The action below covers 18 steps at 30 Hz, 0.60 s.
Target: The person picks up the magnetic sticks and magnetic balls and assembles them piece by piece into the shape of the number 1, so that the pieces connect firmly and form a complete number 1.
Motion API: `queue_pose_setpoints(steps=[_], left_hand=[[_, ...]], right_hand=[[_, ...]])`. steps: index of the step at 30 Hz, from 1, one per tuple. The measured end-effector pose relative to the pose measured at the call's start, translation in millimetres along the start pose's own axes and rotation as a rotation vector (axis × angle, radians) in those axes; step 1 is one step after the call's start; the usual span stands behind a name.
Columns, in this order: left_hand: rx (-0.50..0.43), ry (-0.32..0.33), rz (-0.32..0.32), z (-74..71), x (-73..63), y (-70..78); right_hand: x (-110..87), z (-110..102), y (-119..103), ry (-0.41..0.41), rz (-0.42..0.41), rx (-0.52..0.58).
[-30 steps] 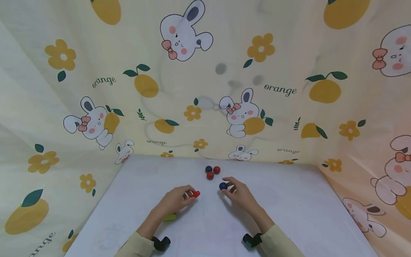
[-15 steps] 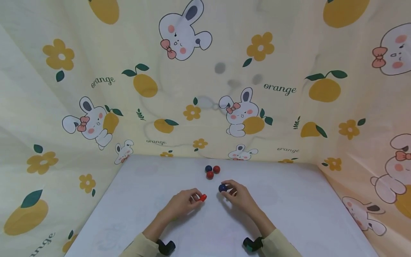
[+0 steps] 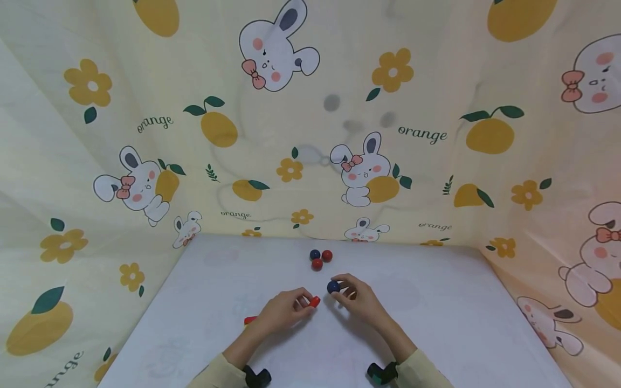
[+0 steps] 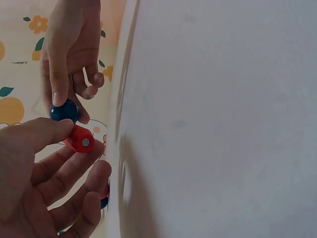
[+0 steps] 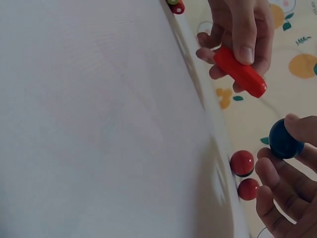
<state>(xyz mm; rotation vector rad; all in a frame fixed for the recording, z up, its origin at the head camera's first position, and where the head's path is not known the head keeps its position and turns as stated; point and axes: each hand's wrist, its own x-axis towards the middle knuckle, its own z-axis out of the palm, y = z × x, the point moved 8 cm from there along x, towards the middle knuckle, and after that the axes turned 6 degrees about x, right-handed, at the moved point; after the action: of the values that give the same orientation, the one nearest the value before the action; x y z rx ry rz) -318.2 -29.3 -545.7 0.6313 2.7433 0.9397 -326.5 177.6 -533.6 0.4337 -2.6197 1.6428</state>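
Note:
My left hand point(image 3: 285, 311) pinches a short red magnetic-looking rod point(image 5: 239, 72) between thumb and fingers. A small silvery disc shows on its end in the left wrist view. Opposite it, my right hand point(image 3: 363, 303) holds a dark blue ball point(image 3: 333, 286) by thumb and fingertips. Rod and ball are both above the white table point(image 3: 436, 318), facing each other with a small gap in the head view. The left wrist view overlaps them along the line of sight.
Beyond the hands, a blue ball point(image 3: 315, 254) and two red balls point(image 3: 317, 264) sit clustered on the table. Partly behind the left forearm lie a red stick point(image 3: 250, 320) and a yellowish one. A patterned curtain point(image 3: 310, 118) stands along the back and sides.
My left hand has moved right and slightly nearer with the red rod, towards the blue ball. The right hand has shifted slightly left and nearer. The red stick behind the left forearm has come into view.

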Motion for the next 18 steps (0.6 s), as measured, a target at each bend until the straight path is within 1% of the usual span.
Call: queue_pose_setpoints(steps=[8, 13, 18], left_hand=[[-0.020, -0.001, -0.004, 5.2, -1.9, 5.8], [-0.003, 0.004, 0.012, 9.7, -1.8, 6.0], [-0.010, -0.003, 0.022, 11.5, -2.6, 8.8]], right_hand=[[-3.7, 3.9, -5.2, -0.029, -0.019, 0.015], [-4.7, 6.7, -4.0, -0.041, -0.027, 0.015], [-4.9, 11.3, -3.0, -0.066, -0.040, 0.022]])
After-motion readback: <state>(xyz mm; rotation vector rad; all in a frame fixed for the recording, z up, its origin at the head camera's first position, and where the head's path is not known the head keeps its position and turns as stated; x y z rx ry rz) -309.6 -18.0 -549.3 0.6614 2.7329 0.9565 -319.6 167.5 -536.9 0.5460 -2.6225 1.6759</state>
